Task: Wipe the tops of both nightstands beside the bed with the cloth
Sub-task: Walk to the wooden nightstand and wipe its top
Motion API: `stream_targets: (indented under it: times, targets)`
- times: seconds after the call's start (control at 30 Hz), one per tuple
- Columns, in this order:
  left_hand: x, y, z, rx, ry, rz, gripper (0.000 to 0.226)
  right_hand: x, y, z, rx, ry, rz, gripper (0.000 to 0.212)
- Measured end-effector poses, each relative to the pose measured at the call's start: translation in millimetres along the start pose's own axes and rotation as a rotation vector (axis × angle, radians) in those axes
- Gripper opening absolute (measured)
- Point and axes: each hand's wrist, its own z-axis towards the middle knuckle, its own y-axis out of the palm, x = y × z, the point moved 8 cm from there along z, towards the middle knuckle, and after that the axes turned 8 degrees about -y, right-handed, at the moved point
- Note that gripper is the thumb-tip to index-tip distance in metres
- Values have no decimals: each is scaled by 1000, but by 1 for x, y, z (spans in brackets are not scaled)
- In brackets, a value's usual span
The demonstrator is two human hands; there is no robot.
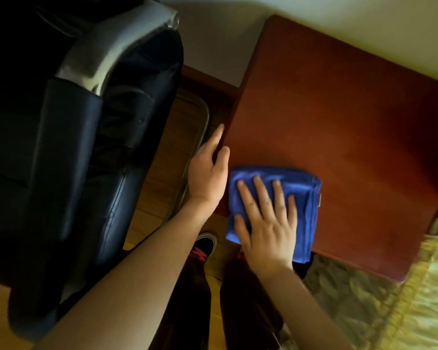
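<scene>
Nightstand [339,122]: reddish-brown wood, flat top bare apart from the cloth. It stands between a dark chair [74,147] on the person's left and the bed [402,299], whose yellow-green cover shows at the lower right. Only this one nightstand is in view; the second cannot be seen.

Cloth [304,198]: blue, folded into a thick pad. It lies on the near left corner of the nightstand top, its near edge hanging slightly over the front edge. Its long axis runs from the near edge toward the wall.

Right hand [266,218]: flat on the cloth, palm down, fingers [261,190] spread and pointing toward the wall. It presses rather than grips; nothing is closed in it.

Left hand [208,170]: relaxed and holding nothing, resting against the left edge of the nightstand, thumb on the top corner, just beside the cloth but not on it. It appears to steady the body.

Governing relation: the cloth sits under the right hand at the near left corner, so the unwiped-looking surface lies ahead toward the wall and to the right toward the bed. The right hand is the working hand. By judgement, the coming strokes push away and rightward across the top.

Shoe [205,246]: dark with pink marking, on the wooden floor [162,173] below.
</scene>
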Motion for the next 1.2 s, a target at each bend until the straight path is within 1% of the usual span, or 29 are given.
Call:
stream_targets:
  times: [0.1, 0.2, 0.27, 0.3, 0.37, 0.43, 0.57, 0.63, 0.67, 0.73, 0.8, 0.87, 0.93, 1.0, 1.1, 1.13, 1.2]
  targets:
    - [-1, 1, 1, -8, 25, 28, 47, 23, -26, 86, 84, 25, 0, 62]
    - [-2, 2, 1, -4, 41, 10, 48, 72, -61, 198, 177, 124, -2, 61]
    - [-1, 4, 0, -1, 50, 21, 47, 93, -77, 242, 183, 183, -7, 62]
    - [0, 4, 0, 4, 49, 32, 47, 94, -79, 246, 176, 176, -14, 62]
    - [2, 3, -1, 20, 43, 54, 47, 84, -76, 221, 185, 107, -5, 60]
    - [6, 3, -2, 26, 48, 87, 48, 70, -64, 157, 210, 63, 10, 59]
    - [13, 1, -5, 65, 45, 144, 49, 43, -19, 0, 146, 133, 64, 62]
    - [14, 1, -7, 87, 40, 148, 47, 38, -3, -49, 113, 186, 59, 67]
    - [14, 1, -7, 93, 41, 156, 48, 40, 1, -54, 107, 203, 70, 67]
    - [12, 2, -7, 80, 30, 159, 49, 58, -9, -25, 149, 231, 89, 63]
    - [8, 7, -5, 29, 34, 155, 49, 88, -32, 34, 224, 279, 70, 60]
    - [4, 7, -4, 26, 47, 139, 50, 133, -56, 100, 286, 335, 50, 61]
    - [4, 6, -3, 51, 75, 154, 49, 177, -75, 150, 300, 390, 49, 62]
    - [4, 5, -3, 72, 79, 149, 49, 199, -84, 176, 273, 368, 60, 63]
    - [5, 5, -4, 87, 55, 143, 50, 196, -84, 158, 258, 281, 37, 61]
    - [7, 5, -5, 89, 59, 146, 50, 193, -80, 137, 267, 267, 33, 60]
    - [7, 6, -6, 72, 56, 150, 50, 193, -70, 79, 295, 297, 44, 57]
